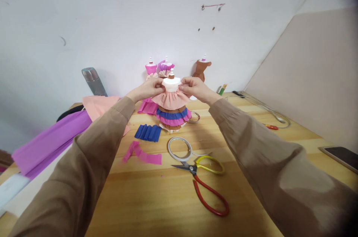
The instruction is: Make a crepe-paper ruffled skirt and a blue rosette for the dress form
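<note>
A small white dress form stands on the wooden table, wearing a layered crepe-paper skirt with a peach ruffle on top and brown, blue and pink tiers below. My left hand pinches the ruffle at the form's left side. My right hand pinches it at the right side, both at waist height. Both hands have closed fingers pressed on the peach paper.
Red and yellow scissors, a tape ring, a pleated blue strip and a pink strip lie in front. Purple crepe paper and peach crepe paper sit left. Other dressed forms stand by the wall. A phone is at right.
</note>
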### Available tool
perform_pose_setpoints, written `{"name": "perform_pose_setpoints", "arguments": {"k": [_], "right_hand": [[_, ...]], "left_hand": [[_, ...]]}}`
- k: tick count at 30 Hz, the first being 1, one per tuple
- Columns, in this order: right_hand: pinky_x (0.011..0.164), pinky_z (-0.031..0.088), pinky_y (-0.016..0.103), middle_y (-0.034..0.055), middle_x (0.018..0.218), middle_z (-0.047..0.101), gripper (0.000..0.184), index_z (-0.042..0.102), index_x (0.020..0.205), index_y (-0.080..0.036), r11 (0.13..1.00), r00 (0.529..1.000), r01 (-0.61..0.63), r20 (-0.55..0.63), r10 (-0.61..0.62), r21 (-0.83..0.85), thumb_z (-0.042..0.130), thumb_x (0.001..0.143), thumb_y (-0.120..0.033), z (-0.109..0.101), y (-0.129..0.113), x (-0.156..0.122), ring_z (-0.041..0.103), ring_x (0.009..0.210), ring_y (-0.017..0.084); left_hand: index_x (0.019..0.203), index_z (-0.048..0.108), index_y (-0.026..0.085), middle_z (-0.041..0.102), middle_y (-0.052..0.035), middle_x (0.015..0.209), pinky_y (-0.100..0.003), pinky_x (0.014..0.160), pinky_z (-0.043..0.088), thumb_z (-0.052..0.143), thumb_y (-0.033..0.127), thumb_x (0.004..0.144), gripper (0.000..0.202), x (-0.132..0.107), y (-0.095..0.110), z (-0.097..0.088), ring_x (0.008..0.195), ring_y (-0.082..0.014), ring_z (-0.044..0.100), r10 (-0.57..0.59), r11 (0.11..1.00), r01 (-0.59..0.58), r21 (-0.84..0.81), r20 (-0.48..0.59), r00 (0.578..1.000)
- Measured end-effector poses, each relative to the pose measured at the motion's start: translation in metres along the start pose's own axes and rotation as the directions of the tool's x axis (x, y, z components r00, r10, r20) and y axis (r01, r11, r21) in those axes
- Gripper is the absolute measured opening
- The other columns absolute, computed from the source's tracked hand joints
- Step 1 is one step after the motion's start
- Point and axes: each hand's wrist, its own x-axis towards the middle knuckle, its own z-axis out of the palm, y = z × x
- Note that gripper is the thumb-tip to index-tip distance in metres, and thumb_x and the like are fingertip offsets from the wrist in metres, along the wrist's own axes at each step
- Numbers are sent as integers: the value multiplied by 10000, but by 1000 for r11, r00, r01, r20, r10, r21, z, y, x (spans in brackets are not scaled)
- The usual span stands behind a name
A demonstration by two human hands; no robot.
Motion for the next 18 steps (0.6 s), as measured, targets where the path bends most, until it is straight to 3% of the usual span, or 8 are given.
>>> {"name": "perform_pose_setpoints", "arguments": {"k": [8, 18], "right_hand": [[491, 307, 239, -67, 519, 514, 321, 573, 688, -197, 1000, 1000, -8, 28, 7, 18, 801, 592, -400, 2, 1, 4, 443, 498, 94], [549, 383, 272, -44, 594, 585, 301, 630, 743, -203, 999, 999, 0, 40, -2, 34, 786, 608, -421, 4, 12, 6, 515, 560, 131]], "left_hand": [[837, 671, 116, 681, -47, 862, -333, 865, 469, 642, 218, 731, 151, 7, -7, 5, 874, -197, 612, 20, 999, -20, -25, -23, 1000], [956, 681, 106, 704, -89, 989, -378, 914, 483, 685, 220, 771, 217, 8, -11, 7, 967, -225, 635, 29, 994, -24, -107, 39, 999]]}}
